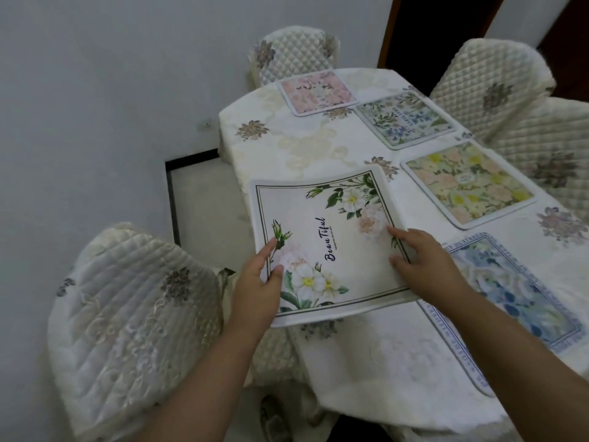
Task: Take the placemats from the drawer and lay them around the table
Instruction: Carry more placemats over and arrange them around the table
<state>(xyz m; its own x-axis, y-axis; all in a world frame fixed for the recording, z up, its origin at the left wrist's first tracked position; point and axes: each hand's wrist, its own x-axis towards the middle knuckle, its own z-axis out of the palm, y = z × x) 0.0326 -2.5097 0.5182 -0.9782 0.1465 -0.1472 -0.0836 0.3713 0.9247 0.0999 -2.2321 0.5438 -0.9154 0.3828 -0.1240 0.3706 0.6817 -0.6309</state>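
both hands grip one white placemat (331, 240) at frame centre: the left hand (259, 279) pinches its lower left edge, thumb on top of the printed face and the other fingers hidden underneath, while the right hand (420, 263) holds the lower right edge with fingers lying across the top and the thumb pressed to the surface. this mat is a thin, flexible rectangle with rounded corners, a fine dark line border, white and pale pink flowers with green leaves at two corners and the script word "beautiful" down the middle; it bows slightly, and its left part overhangs the table (287, 145) edge

four more mats lie flat on the cream, embossed tablecloth: a pink floral mat (317, 92) at upper centre, a green and blue sprig mat (403, 119) just right of it, a yellow and peach floral mat (468, 183) at right of centre, and a blue floral mat (516, 295) with a lettered border at lower right, partly under the right forearm

quilted, diamond-stitched cream chair covers (134, 314) with embroidered flower motifs surround the table, one at lower left, one at top centre, others at upper right
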